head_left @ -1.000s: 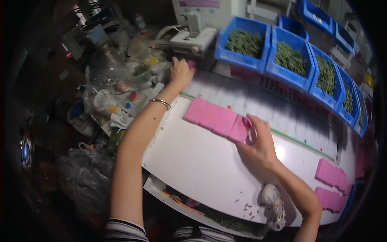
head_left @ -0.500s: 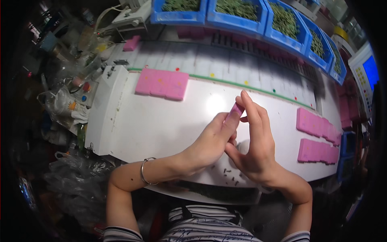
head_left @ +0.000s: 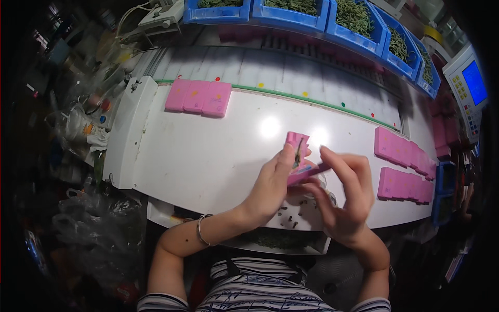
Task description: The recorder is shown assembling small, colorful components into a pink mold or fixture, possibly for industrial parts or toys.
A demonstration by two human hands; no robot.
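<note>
A small pink box [head_left: 297, 141] stands opened in front of me over the white table, with something dark green and stem-like showing inside it. My left hand [head_left: 270, 182] is closed around its left side, the thumb pressed on the edge. My right hand [head_left: 345, 192] has its fingers bent about the flap on the box's right side, index finger above and thumb below; the exact contact is partly hidden. Beneath the hands, several small dark bits [head_left: 291, 218] lie on the white surface. A whitish round object behind my right fingers is mostly hidden.
Pink boxes [head_left: 198, 98] stand side by side at the table's far left. Two rows of pink boxes [head_left: 395, 183] are at right. Blue bins [head_left: 306, 20] of dried green plant stuff line the back. A green strip [head_left: 291, 93] borders the slotted tray. Plastic bags [head_left: 99, 223] lie left.
The pink box, seen as a narrow closed edge before, is now opened and shows its inside. My right fingers have bent and moved down to its flap. The view has shifted slightly.
</note>
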